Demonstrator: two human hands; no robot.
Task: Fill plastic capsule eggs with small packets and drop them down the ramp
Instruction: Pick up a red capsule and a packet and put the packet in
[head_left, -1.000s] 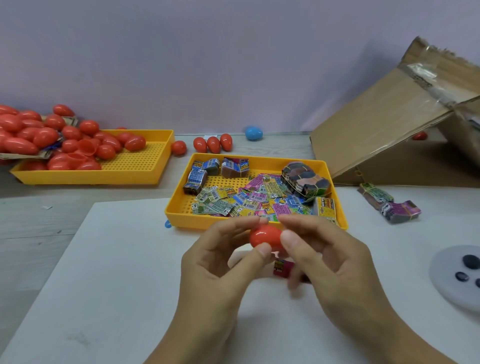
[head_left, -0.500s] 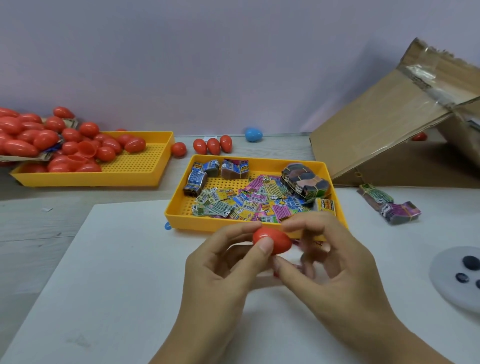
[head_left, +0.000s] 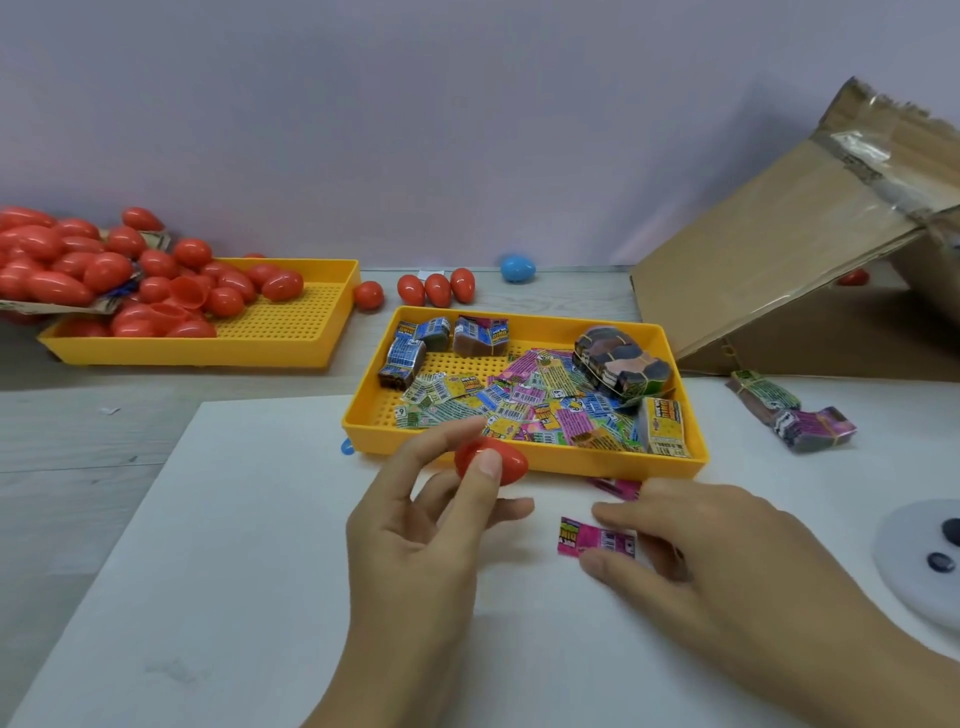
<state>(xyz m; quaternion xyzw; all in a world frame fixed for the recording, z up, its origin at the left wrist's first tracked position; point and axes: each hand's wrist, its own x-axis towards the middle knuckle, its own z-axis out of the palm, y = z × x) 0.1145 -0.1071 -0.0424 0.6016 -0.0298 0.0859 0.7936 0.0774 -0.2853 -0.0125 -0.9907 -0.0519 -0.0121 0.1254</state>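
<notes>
The cardboard ramp (head_left: 769, 280) stands at the far right of the tabletop (head_left: 156, 571), well apart from both hands. In the middle, a yellow tray (head_left: 524, 457) holds many loose small packets and some bundles, and a second yellow tray (head_left: 291, 353) at the left holds red eggs. The left hand (head_left: 415, 551) pinches a red capsule egg (head_left: 491, 460) between thumb and forefinger, raised just before the middle tray, its long axis about left to right. To its right, lower, the right hand (head_left: 727, 561) pinches a pink packet (head_left: 595, 538) at the tabletop. The packet lies nearer to the right hand and must probably travel left and up to the egg.
</notes>
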